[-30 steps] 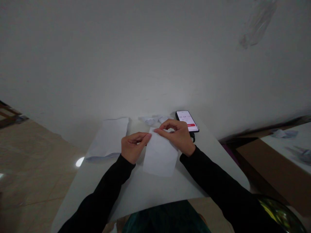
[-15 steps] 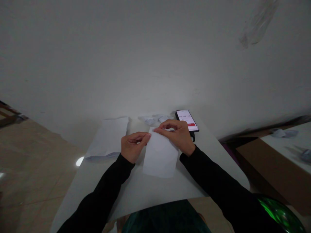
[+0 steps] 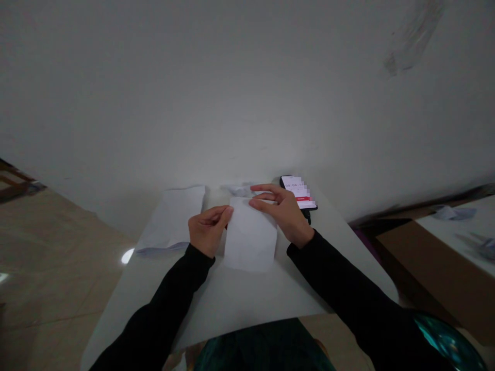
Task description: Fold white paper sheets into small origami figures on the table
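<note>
A small white sheet of paper (image 3: pixel 250 239) is held up over the near middle of the white table. My left hand (image 3: pixel 207 229) is closed in a pinch on its upper left edge. At the top edge, my right hand (image 3: pixel 284 211) has its thumb on the front of the sheet and a finger close behind, with the index finger stretched out above. Crumpled or folded white paper pieces (image 3: pixel 235 190) lie just beyond, partly hidden by the sheet and my right hand. Left of my left hand lies a stack of larger white paper (image 3: pixel 174 216).
A phone (image 3: pixel 299 191) with a timer on its screen lies behind my right hand, a black cable (image 3: pixel 307 215) at its lower end. The wall (image 3: pixel 247 103) rises at the table's (image 3: pixel 240 304) back edge. On the right, another white surface (image 3: pixel 444 226) bears paper pieces.
The sheet has moved slightly left and up, my left hand with it. On my right hand, the fingers have spread from a tight pinch, the index finger now lifted and straighter.
</note>
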{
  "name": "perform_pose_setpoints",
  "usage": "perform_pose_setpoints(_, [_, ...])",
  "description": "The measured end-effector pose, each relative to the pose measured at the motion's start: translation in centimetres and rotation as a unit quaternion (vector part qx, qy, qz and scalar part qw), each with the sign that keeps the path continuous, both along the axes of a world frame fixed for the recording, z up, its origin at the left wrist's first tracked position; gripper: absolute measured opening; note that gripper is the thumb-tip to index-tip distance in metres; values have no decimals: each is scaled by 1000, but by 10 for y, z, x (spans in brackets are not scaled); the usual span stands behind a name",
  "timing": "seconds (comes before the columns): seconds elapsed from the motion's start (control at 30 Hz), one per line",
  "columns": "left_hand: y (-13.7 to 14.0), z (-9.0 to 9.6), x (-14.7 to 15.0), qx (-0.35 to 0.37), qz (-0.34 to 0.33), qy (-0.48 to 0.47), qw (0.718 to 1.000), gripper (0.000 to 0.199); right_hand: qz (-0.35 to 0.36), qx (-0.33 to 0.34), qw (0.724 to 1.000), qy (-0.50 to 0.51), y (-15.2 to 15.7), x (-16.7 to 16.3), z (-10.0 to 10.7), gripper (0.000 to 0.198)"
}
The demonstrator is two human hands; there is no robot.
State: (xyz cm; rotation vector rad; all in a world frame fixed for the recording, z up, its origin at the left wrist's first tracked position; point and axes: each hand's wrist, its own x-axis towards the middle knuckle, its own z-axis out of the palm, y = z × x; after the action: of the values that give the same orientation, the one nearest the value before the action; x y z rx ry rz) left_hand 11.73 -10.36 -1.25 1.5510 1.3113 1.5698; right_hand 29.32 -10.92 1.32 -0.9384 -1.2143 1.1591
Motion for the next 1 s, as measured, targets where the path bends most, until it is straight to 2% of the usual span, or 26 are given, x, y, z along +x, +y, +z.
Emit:
perform_pose_setpoints(0.1, [1,2,0,8,54,-27,998,19,51,-54,997,33,-1,-3,-6,32])
perform_pose_setpoints(0.2, [1,4,0,0,62,-31,998,17,32,-80,995,60,-2,-7,-12,29])
perform_pose_setpoints(0.37, [-3,2,1,-37,-21,-38,998,27,-42,-59,995,62,2,-5,-14,28])
perform_pose_setpoints(0.5, [-9,4,4,-68,-117,-60,989,59,-122,-29,987,100,8,5,-9,30])
perform_pose_setpoints(0.6, [-14,5,7,-59,-111,-65,990,67,-158,0,978,136,12,14,-5,29])
perform_pose_setpoints(0.83, [-21,8,11,7,3,-54,999,36,-171,21,972,157,12,19,0,25])
perform_pose_setpoints(1.0, [-24,9,12,5,15,-39,999,26,-169,23,971,165,11,18,1,24])
